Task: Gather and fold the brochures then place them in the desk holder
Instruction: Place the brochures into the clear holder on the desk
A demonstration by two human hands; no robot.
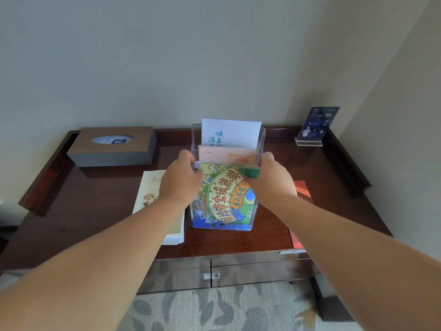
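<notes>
- Pinching the top left corner of the illustrated brochure (224, 194) with the left hand (180, 177), fingers curled over its upper edge.
- Pinching the top right corner of the same brochure with the right hand (272, 180), fingers curled likewise, with both forearms reaching in from 6 o'clock.
- Holding that brochure upright in the front slot of the clear holder (262, 137), lower edge down at the base, print showing through the front wall.
- Behind it, toward 12 o'clock: a peach brochure (226, 155) in the next slot, then a taller white brochure (230, 131) at the back, both upright.
- Set mid-way across the dark wooden worktop (95, 211).
- At 9 o'clock from the holder, just beside it: a cream stack (152, 187) of brochures lying flat, partly under the left forearm.
- At 3 o'clock: a red brochure (301, 189) lying flat, largely hidden by the right forearm.
- At 10 o'clock, well apart: a tissue box (112, 146).
- At 2 o'clock, by the corner: a blue sign card (317, 124) in a clear stand.
- At 6 o'clock, below the worktop edge: drawer fronts (250, 271) and patterned carpet (214, 311).
</notes>
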